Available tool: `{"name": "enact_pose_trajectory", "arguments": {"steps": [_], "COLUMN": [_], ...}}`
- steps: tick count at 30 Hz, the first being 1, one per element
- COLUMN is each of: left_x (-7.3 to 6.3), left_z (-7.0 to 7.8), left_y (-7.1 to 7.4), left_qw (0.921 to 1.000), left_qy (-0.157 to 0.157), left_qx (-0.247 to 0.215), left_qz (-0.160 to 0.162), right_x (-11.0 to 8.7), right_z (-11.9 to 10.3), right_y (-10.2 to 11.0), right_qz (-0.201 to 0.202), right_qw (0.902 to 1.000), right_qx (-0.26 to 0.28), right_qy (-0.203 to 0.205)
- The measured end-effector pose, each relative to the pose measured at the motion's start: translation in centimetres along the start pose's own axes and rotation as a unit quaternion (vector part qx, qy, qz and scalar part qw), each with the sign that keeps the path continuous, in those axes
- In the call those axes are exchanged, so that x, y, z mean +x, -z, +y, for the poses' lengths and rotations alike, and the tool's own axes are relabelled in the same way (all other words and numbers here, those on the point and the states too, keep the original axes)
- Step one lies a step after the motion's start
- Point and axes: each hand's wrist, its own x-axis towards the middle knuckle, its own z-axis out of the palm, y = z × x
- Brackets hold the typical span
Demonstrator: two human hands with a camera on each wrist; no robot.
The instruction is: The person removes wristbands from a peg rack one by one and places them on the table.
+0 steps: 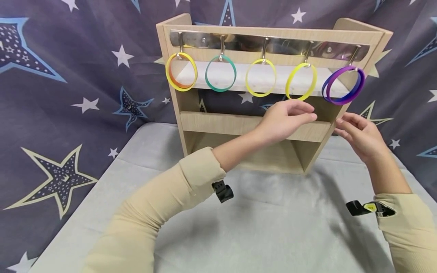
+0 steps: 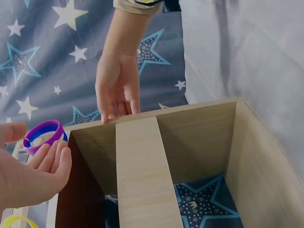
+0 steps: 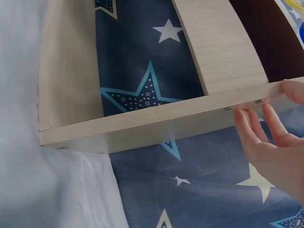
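Beige sleeves point(image 1: 153, 206) are cut off below. Beyond the fingers stands a wooden shelf point(image 1: 222, 123), partly hidden. The right hand point(image 1: 365, 138) touches its side, fingers bent; above the left hand's point(image 1: 278, 119) relaxed, empty fingers hangs a purple band point(image 1: 343, 101). The yellow wrist label point(image 1: 370, 207) is illegible.

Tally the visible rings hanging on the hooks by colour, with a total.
Yellow rings: 3
Orange ring: 1
Green ring: 1
Purple ring: 1
Blue ring: 1
Total: 7
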Motion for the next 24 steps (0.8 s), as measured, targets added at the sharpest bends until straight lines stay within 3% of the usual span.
{"name": "enact_pose_trajectory", "arguments": {"steps": [12,24], "left_x": [1.3,3.0], "left_z": [1.0,2.0], "left_y": [-1.7,-3.7], "left_qw": [0.9994,0.9944], "left_qy": [-0.002,0.036], "left_qx": [0.001,0.033], "left_qz": [0.033,0.094], "right_x": [0.4,0.4], "right_z": [0.8,0.9], "right_y": [0.6,0.7], "right_qz": [-0.003,-0.009], "right_qw": [0.9994,0.9986], "right_qx": [0.03,0.048], "right_qy": [0.016,0.022]}}
